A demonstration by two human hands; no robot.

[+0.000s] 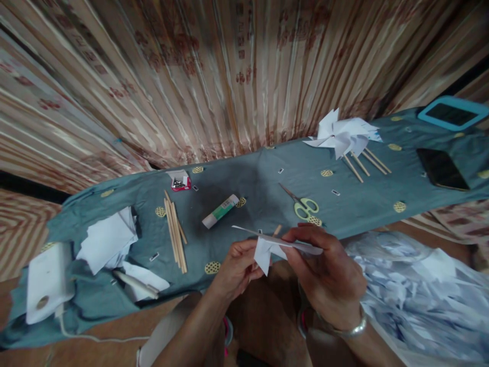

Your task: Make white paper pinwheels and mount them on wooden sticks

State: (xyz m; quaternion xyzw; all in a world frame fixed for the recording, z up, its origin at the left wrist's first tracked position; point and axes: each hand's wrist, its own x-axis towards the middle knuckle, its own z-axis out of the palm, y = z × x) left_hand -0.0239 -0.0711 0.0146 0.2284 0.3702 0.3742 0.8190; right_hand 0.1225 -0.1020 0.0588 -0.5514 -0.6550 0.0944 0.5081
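Both hands hold a white paper pinwheel [267,247] seen nearly edge-on, low in the middle of the view. My left hand [237,267] pinches a folded flap from below. My right hand [326,272] is closed on the paper from the right, and a wooden stick tip [277,230] pokes up behind it. On the blue-grey cloth [267,178] beyond lie yellow-handled scissors [303,205] and a glue stick [220,211].
Finished pinwheels on sticks [346,138] lie at the back right. Loose wooden sticks [175,232] and a small red box of pins [180,181] lie left, beside white paper pieces [109,242]. A phone [442,169] and tablet [453,113] sit far right.
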